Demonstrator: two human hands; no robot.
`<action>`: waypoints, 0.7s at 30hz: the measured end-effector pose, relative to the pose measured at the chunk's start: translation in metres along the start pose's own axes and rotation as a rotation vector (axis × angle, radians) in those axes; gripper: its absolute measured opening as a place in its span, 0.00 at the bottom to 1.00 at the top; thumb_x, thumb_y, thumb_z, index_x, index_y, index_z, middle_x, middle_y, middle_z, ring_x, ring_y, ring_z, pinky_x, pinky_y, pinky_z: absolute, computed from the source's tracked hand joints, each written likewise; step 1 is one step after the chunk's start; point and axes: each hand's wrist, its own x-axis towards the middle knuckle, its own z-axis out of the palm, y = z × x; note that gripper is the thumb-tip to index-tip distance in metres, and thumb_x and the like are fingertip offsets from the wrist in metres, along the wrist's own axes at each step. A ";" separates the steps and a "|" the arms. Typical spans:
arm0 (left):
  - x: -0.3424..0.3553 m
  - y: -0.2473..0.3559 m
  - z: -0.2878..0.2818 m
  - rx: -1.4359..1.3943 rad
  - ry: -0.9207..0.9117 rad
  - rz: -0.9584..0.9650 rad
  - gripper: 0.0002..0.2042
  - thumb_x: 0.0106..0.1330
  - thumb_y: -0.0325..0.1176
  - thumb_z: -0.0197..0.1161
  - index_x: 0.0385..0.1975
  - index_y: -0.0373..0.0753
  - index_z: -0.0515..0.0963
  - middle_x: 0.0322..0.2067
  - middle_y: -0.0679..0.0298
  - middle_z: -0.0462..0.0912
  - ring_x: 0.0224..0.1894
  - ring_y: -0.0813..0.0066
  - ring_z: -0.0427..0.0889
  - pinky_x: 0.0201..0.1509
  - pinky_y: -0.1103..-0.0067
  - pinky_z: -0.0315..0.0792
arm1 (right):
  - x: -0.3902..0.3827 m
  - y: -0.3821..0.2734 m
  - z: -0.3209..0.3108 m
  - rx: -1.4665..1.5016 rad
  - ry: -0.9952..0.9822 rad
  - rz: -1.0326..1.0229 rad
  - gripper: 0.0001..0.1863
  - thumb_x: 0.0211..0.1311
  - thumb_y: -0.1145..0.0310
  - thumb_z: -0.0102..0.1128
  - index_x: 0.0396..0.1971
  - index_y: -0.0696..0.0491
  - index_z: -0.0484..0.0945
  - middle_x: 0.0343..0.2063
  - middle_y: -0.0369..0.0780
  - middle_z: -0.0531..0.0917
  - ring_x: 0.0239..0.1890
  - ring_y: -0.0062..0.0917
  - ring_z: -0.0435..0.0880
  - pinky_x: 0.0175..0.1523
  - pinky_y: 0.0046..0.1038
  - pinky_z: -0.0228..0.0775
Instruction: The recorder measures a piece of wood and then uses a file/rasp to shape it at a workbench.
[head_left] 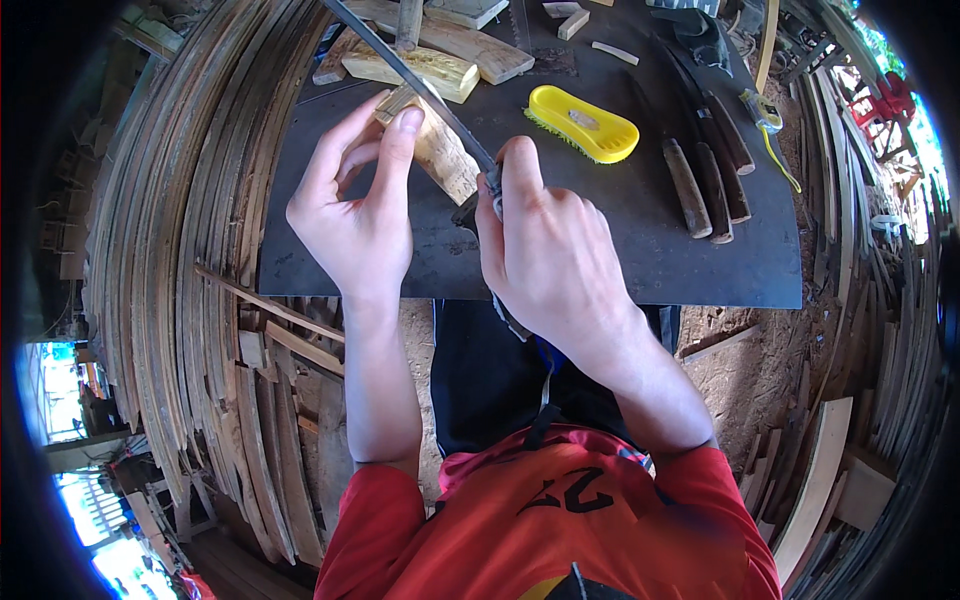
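Observation:
My left hand [362,185] pinches the upper end of a short, rough wood piece [440,150] between thumb and fingers. The wood slants over the dark table [590,225], its lower end close to my right hand. Closed around the grip end of a long, narrow metal-bladed tool is my right hand [550,230]; the blade [415,85] runs up and to the left, crossing over the wood's upper part. My fingers hide the tool's grip, and I cannot tell its exact kind. Just beyond my hands lies a yellow brush [583,124] with its bristles downward.
Several wood blocks [415,70] lie at the table's far left. Wooden-handled blades [688,190] rest on the right, near a yellow tape measure [765,112]. Long wooden strips [190,250] are stacked left of the table, and more boards [815,490] stand at the right.

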 end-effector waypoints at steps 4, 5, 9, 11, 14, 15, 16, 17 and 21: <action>0.002 0.001 0.002 -0.031 0.003 -0.035 0.13 0.67 0.27 0.74 0.49 0.32 0.86 0.36 0.59 0.91 0.36 0.82 0.88 0.43 0.86 0.79 | 0.003 0.006 0.008 0.001 0.016 -0.027 0.11 0.72 0.70 0.58 0.43 0.59 0.66 0.13 0.52 0.76 0.19 0.51 0.82 0.26 0.47 0.74; 0.002 0.000 0.001 -0.050 0.002 -0.045 0.13 0.68 0.27 0.74 0.49 0.31 0.86 0.36 0.60 0.91 0.36 0.83 0.88 0.42 0.87 0.78 | 0.003 0.006 0.009 0.011 0.010 -0.017 0.11 0.72 0.70 0.58 0.42 0.59 0.66 0.13 0.51 0.76 0.19 0.51 0.82 0.26 0.46 0.74; 0.003 0.000 0.001 -0.078 0.011 -0.053 0.13 0.68 0.26 0.73 0.50 0.31 0.86 0.37 0.60 0.91 0.36 0.84 0.87 0.42 0.87 0.78 | 0.007 0.011 0.016 0.016 0.048 -0.052 0.11 0.72 0.70 0.58 0.42 0.59 0.65 0.13 0.51 0.76 0.18 0.50 0.82 0.25 0.46 0.74; 0.003 -0.001 0.005 -0.106 0.023 -0.079 0.13 0.68 0.27 0.73 0.50 0.31 0.86 0.38 0.60 0.91 0.36 0.85 0.86 0.42 0.88 0.77 | 0.009 0.014 0.019 0.010 0.066 -0.059 0.11 0.72 0.70 0.58 0.42 0.58 0.65 0.13 0.51 0.76 0.18 0.50 0.82 0.25 0.46 0.74; 0.006 0.000 0.008 -0.091 0.023 -0.110 0.13 0.69 0.27 0.73 0.50 0.30 0.86 0.38 0.60 0.90 0.36 0.87 0.85 0.42 0.88 0.77 | 0.011 0.015 0.023 0.009 0.090 -0.063 0.11 0.72 0.71 0.58 0.41 0.58 0.65 0.13 0.51 0.76 0.18 0.50 0.82 0.25 0.46 0.74; 0.007 0.000 0.010 -0.096 0.024 -0.104 0.13 0.69 0.27 0.73 0.50 0.30 0.86 0.38 0.60 0.90 0.36 0.87 0.85 0.42 0.88 0.77 | 0.012 0.016 0.024 0.011 0.098 -0.058 0.11 0.72 0.71 0.58 0.41 0.58 0.65 0.13 0.51 0.76 0.18 0.50 0.82 0.25 0.46 0.74; 0.008 -0.001 0.009 -0.097 0.028 -0.113 0.13 0.69 0.28 0.73 0.50 0.30 0.86 0.37 0.61 0.90 0.35 0.88 0.84 0.41 0.89 0.76 | 0.013 0.015 0.026 0.011 0.102 -0.063 0.11 0.72 0.71 0.58 0.41 0.58 0.65 0.13 0.51 0.76 0.18 0.50 0.82 0.25 0.46 0.74; 0.008 -0.001 0.008 -0.098 0.032 -0.124 0.13 0.69 0.28 0.73 0.50 0.30 0.86 0.36 0.62 0.90 0.34 0.89 0.83 0.41 0.89 0.76 | 0.014 0.015 0.028 0.031 0.099 -0.057 0.11 0.72 0.71 0.58 0.40 0.58 0.65 0.13 0.52 0.76 0.18 0.51 0.82 0.25 0.47 0.73; 0.011 -0.004 0.009 -0.147 0.046 -0.130 0.13 0.69 0.28 0.73 0.50 0.30 0.86 0.33 0.66 0.88 0.29 0.92 0.76 0.36 0.91 0.71 | 0.014 0.018 0.028 0.028 0.043 -0.044 0.12 0.71 0.69 0.58 0.39 0.59 0.64 0.16 0.50 0.80 0.20 0.50 0.84 0.26 0.47 0.76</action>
